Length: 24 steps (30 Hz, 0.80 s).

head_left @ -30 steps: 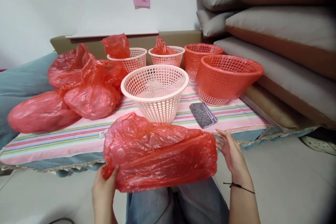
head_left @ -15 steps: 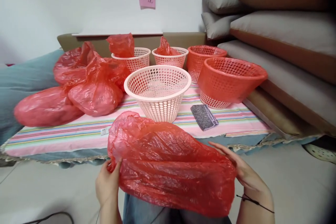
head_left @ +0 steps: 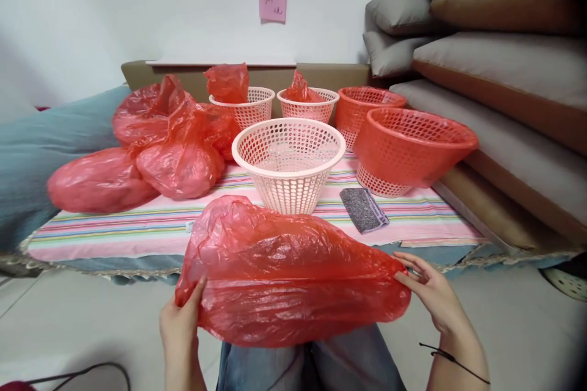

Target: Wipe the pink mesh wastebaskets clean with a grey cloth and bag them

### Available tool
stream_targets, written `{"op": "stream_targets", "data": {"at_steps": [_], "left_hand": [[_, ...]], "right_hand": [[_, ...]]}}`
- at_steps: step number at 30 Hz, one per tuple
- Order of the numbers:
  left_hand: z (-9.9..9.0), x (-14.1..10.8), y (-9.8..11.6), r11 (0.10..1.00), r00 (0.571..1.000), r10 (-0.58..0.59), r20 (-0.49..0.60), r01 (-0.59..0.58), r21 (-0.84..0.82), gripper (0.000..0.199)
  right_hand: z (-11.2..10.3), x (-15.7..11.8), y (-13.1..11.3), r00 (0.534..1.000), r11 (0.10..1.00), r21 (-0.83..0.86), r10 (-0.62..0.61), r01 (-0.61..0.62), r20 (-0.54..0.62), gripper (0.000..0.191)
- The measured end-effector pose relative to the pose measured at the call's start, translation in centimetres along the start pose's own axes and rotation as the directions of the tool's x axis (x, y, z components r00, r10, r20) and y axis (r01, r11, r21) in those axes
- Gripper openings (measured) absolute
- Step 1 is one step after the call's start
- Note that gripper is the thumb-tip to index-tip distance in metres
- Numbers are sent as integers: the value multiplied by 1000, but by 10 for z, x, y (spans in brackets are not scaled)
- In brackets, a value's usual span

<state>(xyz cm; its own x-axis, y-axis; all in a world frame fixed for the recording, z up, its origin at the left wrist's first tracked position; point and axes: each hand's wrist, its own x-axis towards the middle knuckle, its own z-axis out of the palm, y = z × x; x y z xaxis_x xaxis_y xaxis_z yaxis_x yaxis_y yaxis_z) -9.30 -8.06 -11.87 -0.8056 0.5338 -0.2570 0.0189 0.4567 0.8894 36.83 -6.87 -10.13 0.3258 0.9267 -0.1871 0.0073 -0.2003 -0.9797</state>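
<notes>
At the bottom centre of the frame, a red bag [head_left: 293,281] is stretched crosswise above the person's knees [head_left: 284,366], in front of the white basket [head_left: 291,192]. The left hand [head_left: 180,321] pinches its left end, thumb on the near face and fingers behind; the right hand [head_left: 433,293] nips the right end lightly between thumb and curved fingers.

To handle such thin film well, I would keep both grips gentle, work the layers apart with a small rub of the thumb, and draw the ends outward evenly. A hard tug or a nail could tear it. Holding it above the knees should keep it from snagging.

The bag looks glossy, thin and translucent, crinkled all over, with long creases running crosswise. It is paler and puffed at the upper left, deeper red through the middle, and narrows towards the right hand. Where its mouth lies, I cannot tell.

Behind it, a grey cloth [head_left: 364,209] lies on the striped cover [head_left: 137,238], right of the white basket. Further right are a front basket [head_left: 403,149] and a rear basket [head_left: 367,101], both wrapped in red film. At the left of the frame, bulging bags [head_left: 183,168] sit in a cluster.
</notes>
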Motion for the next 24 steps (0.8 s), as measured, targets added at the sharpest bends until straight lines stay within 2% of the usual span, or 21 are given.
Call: {"op": "stream_targets", "data": {"at_steps": [3, 6, 10, 11, 12, 13, 14, 15, 16, 18, 19, 20, 21, 22, 24], "left_hand": [[-6, -9, 12, 980, 988, -55, 147, 81, -179, 46], [-12, -22, 29, 948, 957, -20, 289, 110, -297, 52], [-22, -45, 49, 897, 923, 68, 380, 110, -429, 64], [-25, -54, 53, 888, 914, 89, 396, 107, -447, 68], [-28, -65, 57, 881, 903, 111, 415, 103, -461, 72], [-30, -77, 62, 880, 875, 140, 464, 104, -463, 76], [-32, -89, 67, 884, 814, 186, 550, 105, -455, 79], [-32, -103, 72, 895, 712, 236, 661, 106, -433, 82], [-31, -117, 78, 906, 564, 295, 771, 90, -413, 86], [-22, -143, 90, 911, 291, 385, 876, 29, -410, 80], [-14, -155, 95, 914, 155, 404, 902, -14, -406, 72], [-4, -164, 99, 909, 56, 416, 908, -53, -413, 63], [5, -172, 101, 889, -91, 444, 891, -77, -451, 57], [14, -178, 101, 876, -130, 466, 875, -73, -478, 54], [26, -183, 97, 875, -160, 469, 869, -47, -481, 63]], "right_hand": [[-1, -1, -2, 995, 998, -59, -36, 30, -92, 61], [7, -11, -21, 976, 987, -119, -125, 105, -175, 64], [24, -37, -59, 899, 943, -146, -329, 298, -289, 57], [30, -46, -68, 892, 927, -158, -370, 339, -259, 54], [36, -55, -76, 896, 912, -170, -402, 373, -188, 52], [43, -64, -83, 902, 896, -182, -424, 404, -84, 52], [50, -73, -88, 901, 880, -197, -433, 431, 38, 56], [57, -81, -92, 891, 865, -216, -430, 453, 147, 61], [65, -88, -95, 879, 850, -238, -425, 470, 217, 68], [80, -100, -99, 863, 829, -263, -431, 494, 264, 79], [87, -103, -101, 858, 824, -263, -437, 502, 272, 77], [92, -105, -103, 852, 822, -256, -438, 509, 286, 70], [97, -105, -105, 841, 820, -242, -440, 519, 313, 57], [100, -105, -108, 828, 819, -225, -440, 528, 347, 44], [102, -102, -112, 813, 818, -197, -445, 540, 376, 27]]}}
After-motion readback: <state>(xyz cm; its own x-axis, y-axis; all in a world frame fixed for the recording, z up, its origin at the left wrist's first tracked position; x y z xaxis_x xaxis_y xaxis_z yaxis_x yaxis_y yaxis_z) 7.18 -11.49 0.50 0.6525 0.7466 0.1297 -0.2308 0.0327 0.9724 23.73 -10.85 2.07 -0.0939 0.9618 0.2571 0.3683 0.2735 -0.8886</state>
